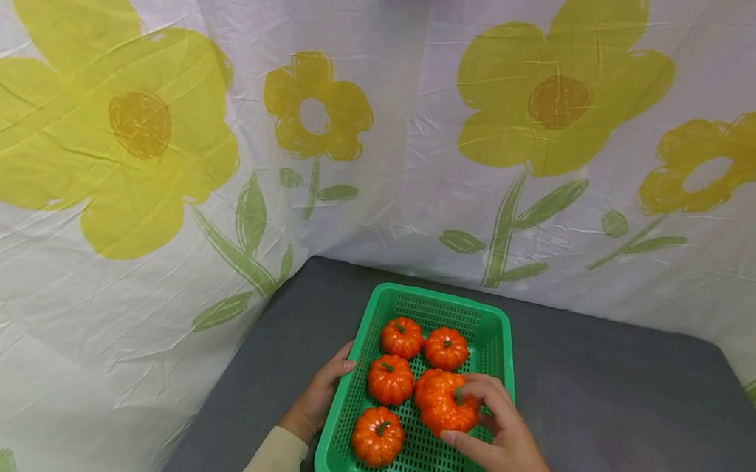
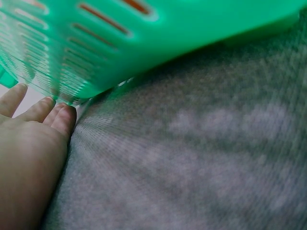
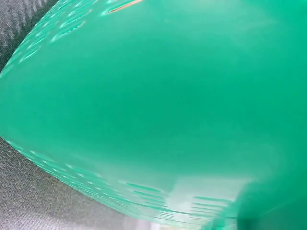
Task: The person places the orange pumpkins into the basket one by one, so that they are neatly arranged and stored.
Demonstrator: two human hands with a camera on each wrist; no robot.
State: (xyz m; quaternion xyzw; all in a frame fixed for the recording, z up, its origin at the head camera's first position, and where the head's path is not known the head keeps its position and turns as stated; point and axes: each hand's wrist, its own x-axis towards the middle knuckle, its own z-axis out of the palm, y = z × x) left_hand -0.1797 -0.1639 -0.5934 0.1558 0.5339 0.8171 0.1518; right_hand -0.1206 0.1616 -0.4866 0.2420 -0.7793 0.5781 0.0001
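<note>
A green plastic basket with slotted walls holds several small, glossy orange pumpkins with green stems, among them one pumpkin at the near left. My right hand grips another pumpkin between thumb and fingers, inside the basket's outline toward its right side. Behind the gripped one, a further pumpkin is partly covered. Against the basket's left side lies my left hand, its thumb at the rim. The left wrist view shows that hand's fingers extended along the slotted wall. Green plastic fills most of the right wrist view.
A dark grey cloth-like tabletop lies under the basket and stretches to the right. White curtains printed with yellow flowers enclose the table at the back and left. A light sleeve covers the left forearm.
</note>
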